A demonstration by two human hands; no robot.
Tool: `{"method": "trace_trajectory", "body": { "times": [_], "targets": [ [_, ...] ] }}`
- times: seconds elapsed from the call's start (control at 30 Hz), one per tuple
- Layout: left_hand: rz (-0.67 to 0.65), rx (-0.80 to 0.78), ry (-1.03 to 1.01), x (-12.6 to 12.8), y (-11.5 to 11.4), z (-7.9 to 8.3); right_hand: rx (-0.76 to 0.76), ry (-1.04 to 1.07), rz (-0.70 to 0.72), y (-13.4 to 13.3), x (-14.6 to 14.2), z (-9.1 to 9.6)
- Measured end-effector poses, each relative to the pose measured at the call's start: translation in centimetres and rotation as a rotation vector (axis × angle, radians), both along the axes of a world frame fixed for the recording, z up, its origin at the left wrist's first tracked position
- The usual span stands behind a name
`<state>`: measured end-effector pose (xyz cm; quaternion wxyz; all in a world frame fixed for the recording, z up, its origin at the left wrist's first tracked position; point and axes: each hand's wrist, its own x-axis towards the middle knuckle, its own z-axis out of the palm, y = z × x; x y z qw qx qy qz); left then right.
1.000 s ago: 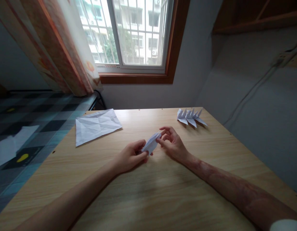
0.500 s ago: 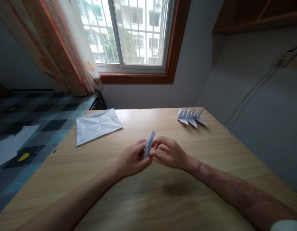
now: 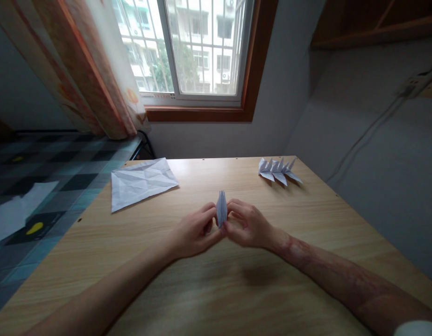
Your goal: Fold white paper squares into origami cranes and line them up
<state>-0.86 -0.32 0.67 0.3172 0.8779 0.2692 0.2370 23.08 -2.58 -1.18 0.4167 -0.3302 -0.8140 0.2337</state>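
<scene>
A small folded paper [image 3: 221,208], white and many-layered, stands nearly upright between my two hands above the table. My left hand [image 3: 198,229] is closed on its left side, thumb at the lower edge. On the other side, my right hand [image 3: 246,224] pinches the same paper, its thumb near the bottom and fingers behind. The thumbs almost meet. Parts of the fingertips are hidden behind the paper.
A creased sheet of white paper [image 3: 143,183] lies at the table's far left. Several pointed folded paper pieces [image 3: 278,171] stand in a row at the far right. White paper [image 3: 23,205] rests on the checked bed [image 3: 75,182] beyond the table's left edge.
The folded paper has turned from a rightward tilt to nearly upright and shifted slightly right. My right hand's fingers have closed onto it.
</scene>
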Motion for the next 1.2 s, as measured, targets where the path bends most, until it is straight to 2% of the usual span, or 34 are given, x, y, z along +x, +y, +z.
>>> {"method": "trace_trajectory", "body": {
  "times": [0.13,0.3,0.43,0.57,0.73,0.87,1.0,1.2],
  "targets": [
    [0.012,-0.027,-0.073,0.1,0.4,-0.2,-0.007,0.039,0.000,0.2,0.1,-0.2],
    [0.109,-0.033,-0.119,0.1,0.9,-1.1,-0.030,0.098,0.027,0.6,0.0,0.0],
    [0.166,-0.136,-0.151,0.0,0.8,-1.6,-0.027,0.140,0.028,0.8,-0.1,0.0],
    [0.155,-0.244,-0.218,-0.1,0.5,-1.1,-0.030,0.159,-0.008,1.0,0.1,-0.3],
    [0.273,-0.235,-0.284,-0.1,0.4,-0.6,-0.092,0.187,-0.077,1.3,0.3,-1.1],
    [0.311,-0.332,-0.376,-0.1,0.7,-0.9,-0.150,0.257,-0.045,1.5,0.1,-1.6],
    [0.310,-0.434,-0.378,0.0,0.7,-0.9,-0.206,0.234,-0.038,1.3,0.0,-1.6],
    [0.323,-0.394,-0.333,0.2,0.3,-0.5,-0.262,0.237,-0.035,1.0,0.1,-1.4]
  ]
}}
